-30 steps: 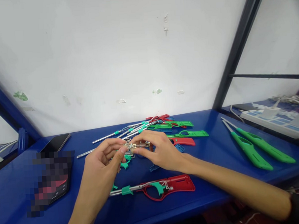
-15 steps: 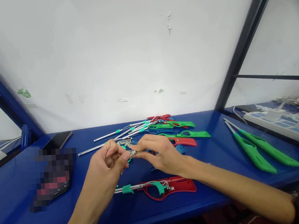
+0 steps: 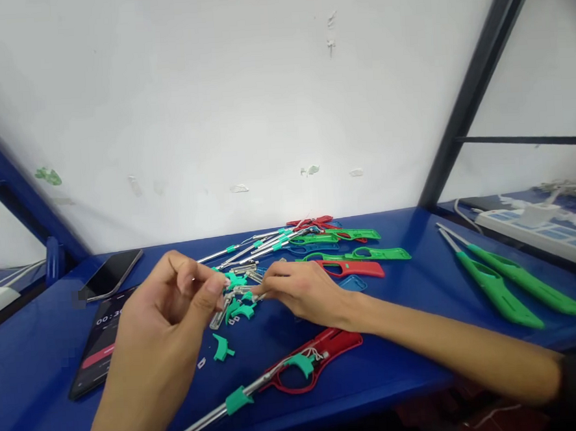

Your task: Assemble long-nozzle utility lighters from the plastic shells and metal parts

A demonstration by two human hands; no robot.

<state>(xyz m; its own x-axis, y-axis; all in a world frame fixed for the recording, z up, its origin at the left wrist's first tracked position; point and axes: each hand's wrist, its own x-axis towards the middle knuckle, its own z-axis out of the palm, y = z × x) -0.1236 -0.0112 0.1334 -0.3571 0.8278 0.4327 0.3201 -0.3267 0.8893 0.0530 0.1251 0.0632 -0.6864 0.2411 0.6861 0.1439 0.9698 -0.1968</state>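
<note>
Parting — hands (image 3: 164, 307) (image 3: 308, 292) no longer together, near green triggers (image 3: 246, 312).

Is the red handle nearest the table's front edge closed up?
No, the red handle lies open, with white wires and a teal piece showing.

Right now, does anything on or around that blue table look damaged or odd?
The wall is scuffed, with a green smudge at left. On the table, loose teal pieces lie scattered, and the nearest red handle is open, its white wires exposed.
</note>
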